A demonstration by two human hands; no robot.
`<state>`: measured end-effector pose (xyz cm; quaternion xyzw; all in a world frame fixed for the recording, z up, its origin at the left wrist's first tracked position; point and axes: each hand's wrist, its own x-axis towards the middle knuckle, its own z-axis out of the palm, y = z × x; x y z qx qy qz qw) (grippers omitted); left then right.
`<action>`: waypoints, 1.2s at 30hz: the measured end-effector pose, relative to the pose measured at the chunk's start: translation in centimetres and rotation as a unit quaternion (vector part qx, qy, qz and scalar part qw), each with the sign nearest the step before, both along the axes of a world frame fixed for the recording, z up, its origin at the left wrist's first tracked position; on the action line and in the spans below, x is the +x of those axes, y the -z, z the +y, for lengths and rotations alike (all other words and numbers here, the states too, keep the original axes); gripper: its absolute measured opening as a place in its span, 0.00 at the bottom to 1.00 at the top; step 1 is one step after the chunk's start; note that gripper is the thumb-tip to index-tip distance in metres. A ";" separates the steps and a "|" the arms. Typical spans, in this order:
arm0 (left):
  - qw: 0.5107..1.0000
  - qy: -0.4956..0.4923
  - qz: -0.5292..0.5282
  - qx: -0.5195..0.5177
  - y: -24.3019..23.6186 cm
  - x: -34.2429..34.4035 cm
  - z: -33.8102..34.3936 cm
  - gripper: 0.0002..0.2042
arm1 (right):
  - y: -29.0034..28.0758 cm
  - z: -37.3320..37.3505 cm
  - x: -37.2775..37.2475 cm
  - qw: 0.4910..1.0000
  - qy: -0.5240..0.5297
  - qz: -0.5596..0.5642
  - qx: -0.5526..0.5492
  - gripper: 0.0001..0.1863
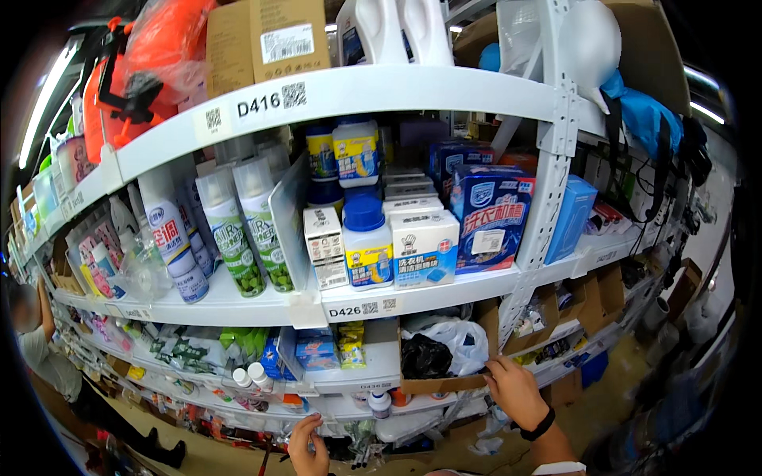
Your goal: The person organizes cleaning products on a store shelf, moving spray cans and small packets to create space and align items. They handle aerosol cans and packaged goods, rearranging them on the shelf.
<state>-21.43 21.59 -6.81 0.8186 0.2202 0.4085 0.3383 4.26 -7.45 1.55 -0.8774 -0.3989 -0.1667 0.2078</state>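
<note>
My right hand [517, 394], with a black band on its wrist, grips the front right corner of an open cardboard box [444, 385] on the shelf below the middle one. Inside that box lie a black plastic bag [426, 355] and a white plastic bag [462, 346]. Low in the picture, my left hand [308, 449] is raised in front of the lower shelves, its fingers loosely bent and apart, with nothing in it. Left of the box, a yellow packet [352, 344] and blue packets [317, 351] stand on the same shelf.
On the middle shelf [413, 299] stand spray cans [230, 230], a blue-capped bottle [367, 243], a white-and-blue carton [425, 248] and a dark blue carton [490, 218]. A metal upright [548, 186] rises at the right. Another person [55, 361] stands at the far left.
</note>
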 end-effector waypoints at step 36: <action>0.987 -0.154 -0.043 0.014 -1.3 -1.8 -4.1 0.12 | 0.7 -2.5 4.2 0.995 -0.011 0.044 0.091 0.10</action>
